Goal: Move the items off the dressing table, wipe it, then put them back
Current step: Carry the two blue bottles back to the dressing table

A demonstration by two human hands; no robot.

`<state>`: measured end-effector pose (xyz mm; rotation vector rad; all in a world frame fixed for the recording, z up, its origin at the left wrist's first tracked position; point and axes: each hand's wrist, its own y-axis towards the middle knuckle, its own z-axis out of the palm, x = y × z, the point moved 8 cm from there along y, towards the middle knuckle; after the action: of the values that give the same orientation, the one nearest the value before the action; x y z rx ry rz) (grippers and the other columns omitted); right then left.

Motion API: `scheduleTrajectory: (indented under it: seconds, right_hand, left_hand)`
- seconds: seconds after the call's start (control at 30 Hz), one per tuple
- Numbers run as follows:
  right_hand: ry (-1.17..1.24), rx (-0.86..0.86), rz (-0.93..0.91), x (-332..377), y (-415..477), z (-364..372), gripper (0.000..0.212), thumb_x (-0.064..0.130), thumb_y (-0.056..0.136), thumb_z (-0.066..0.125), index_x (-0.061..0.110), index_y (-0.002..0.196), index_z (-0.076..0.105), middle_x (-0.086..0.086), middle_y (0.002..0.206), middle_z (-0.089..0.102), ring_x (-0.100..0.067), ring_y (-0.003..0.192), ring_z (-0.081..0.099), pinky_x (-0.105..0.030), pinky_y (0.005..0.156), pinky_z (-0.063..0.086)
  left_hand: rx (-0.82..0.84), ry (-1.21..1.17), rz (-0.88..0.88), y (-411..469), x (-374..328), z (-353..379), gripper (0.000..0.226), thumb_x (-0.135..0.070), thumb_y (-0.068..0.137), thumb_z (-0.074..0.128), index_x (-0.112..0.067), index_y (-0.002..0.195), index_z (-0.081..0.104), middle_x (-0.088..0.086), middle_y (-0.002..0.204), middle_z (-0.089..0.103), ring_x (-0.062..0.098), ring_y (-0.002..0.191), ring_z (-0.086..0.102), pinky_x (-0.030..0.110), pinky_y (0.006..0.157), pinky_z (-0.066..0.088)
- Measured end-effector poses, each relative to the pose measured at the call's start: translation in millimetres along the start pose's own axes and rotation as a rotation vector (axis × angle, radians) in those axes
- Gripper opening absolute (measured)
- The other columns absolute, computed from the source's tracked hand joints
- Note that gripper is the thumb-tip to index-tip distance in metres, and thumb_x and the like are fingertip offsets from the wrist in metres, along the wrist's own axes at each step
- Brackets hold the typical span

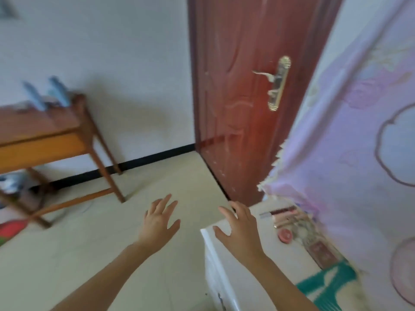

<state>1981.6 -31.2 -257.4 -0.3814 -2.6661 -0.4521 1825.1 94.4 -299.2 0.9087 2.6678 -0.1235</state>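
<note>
A: Hands?
B: Left hand (159,223) and right hand (240,230): grip apart, fingers spread, holding nothing.
A: Items?
B: On the white counter (280,259), by the curtain (359,153): pink round tin (285,235), thin tubes (284,215). Probably light and slick. Pinch the sides.

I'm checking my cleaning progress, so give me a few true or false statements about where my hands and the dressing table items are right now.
1. The left hand and right hand hold nothing: true.
2. The pink compact lies on the floor: false, it lies on the white dressing table.
3. The left hand rests on the wooden table: false, it hovers over the floor, apart from the wooden table.
4. The right hand is above the dressing table's corner: true.
</note>
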Motion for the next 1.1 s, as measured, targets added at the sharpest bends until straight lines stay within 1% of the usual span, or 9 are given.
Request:
scheduleTrajectory:
  seconds: [0.07,0.17,0.3,0.5,0.57,0.7,0.8,0.9,1.1]
  right_hand:
    - [0.012,-0.019,-0.114,30,14,-4,0.045,0.021,0.062,0.082,0.007,0.102,0.068,-0.02,0.11,0.063,-0.038,0.108,0.058,-0.051,0.084,0.048]
    - [0.081,-0.01,-0.198,71,39,-6,0.045,0.021,0.072,0.075,0.006,0.113,0.063,-0.02,0.121,0.057,-0.036,0.12,0.049,-0.048,0.097,0.038]
    - [0.041,0.019,-0.364,138,68,-3,0.05,0.029,0.08,0.066,0.012,0.125,0.054,-0.016,0.132,0.049,-0.031,0.129,0.039,-0.043,0.103,0.031]
    - [-0.028,-0.03,-0.616,250,108,1,0.047,0.025,0.072,0.074,0.008,0.114,0.061,-0.02,0.118,0.058,-0.037,0.115,0.052,-0.049,0.09,0.042]
    - [-0.053,-0.029,-0.686,295,124,9,0.048,0.028,0.077,0.069,0.011,0.121,0.056,-0.019,0.126,0.052,-0.035,0.123,0.045,-0.048,0.096,0.037]
    - [-0.085,-0.016,-0.811,391,153,33,0.053,0.037,0.087,0.054,0.02,0.135,0.041,-0.009,0.141,0.037,-0.024,0.135,0.026,-0.039,0.105,0.024]
    - [-0.144,-0.047,-0.906,459,172,51,0.053,0.039,0.087,0.052,0.02,0.135,0.04,-0.009,0.142,0.036,-0.023,0.136,0.025,-0.039,0.105,0.025]
    - [-0.197,-0.064,-0.953,510,190,73,0.053,0.039,0.088,0.052,0.019,0.136,0.04,-0.01,0.143,0.035,-0.024,0.137,0.024,-0.039,0.107,0.025]
    - [-0.251,-0.063,-0.955,571,234,112,0.055,0.04,0.087,0.051,0.02,0.136,0.039,-0.01,0.144,0.035,-0.023,0.137,0.026,-0.039,0.109,0.024]
  left_hand:
    - [-0.071,-0.004,-0.094,-16,28,-31,0.055,-0.04,0.092,0.046,-0.022,0.141,0.03,-0.001,0.154,0.018,0.022,0.14,0.013,0.038,0.114,0.017]
    - [-0.187,0.002,-0.193,-44,64,-79,0.053,-0.037,0.09,0.05,-0.02,0.138,0.036,0.002,0.151,0.026,0.024,0.138,0.017,0.041,0.113,0.02]
    - [-0.337,0.024,-0.307,-86,115,-142,0.051,-0.031,0.087,0.057,-0.016,0.134,0.044,0.006,0.148,0.032,0.027,0.136,0.023,0.045,0.109,0.025]
    - [-0.524,0.043,-0.468,-138,204,-231,0.053,-0.03,0.087,0.058,-0.015,0.136,0.043,0.006,0.148,0.032,0.027,0.136,0.021,0.046,0.11,0.022]
    - [-0.576,0.05,-0.487,-152,235,-260,0.052,-0.029,0.087,0.057,-0.016,0.135,0.043,0.005,0.148,0.032,0.026,0.136,0.022,0.045,0.109,0.023]
    - [-0.629,0.099,-0.504,-184,301,-312,0.05,-0.027,0.087,0.058,-0.017,0.134,0.044,0.005,0.148,0.033,0.026,0.135,0.023,0.047,0.109,0.025]
    - [-0.678,0.153,-0.528,-210,355,-348,0.051,-0.024,0.085,0.062,-0.013,0.132,0.047,0.008,0.145,0.038,0.029,0.133,0.028,0.048,0.107,0.028]
    - [-0.723,0.169,-0.577,-230,405,-378,0.051,-0.025,0.085,0.061,-0.013,0.133,0.046,0.007,0.146,0.036,0.028,0.134,0.026,0.049,0.107,0.028]
    - [-0.737,0.182,-0.59,-212,479,-412,0.054,-0.032,0.09,0.053,-0.017,0.138,0.037,0.004,0.15,0.028,0.025,0.137,0.018,0.044,0.11,0.023]
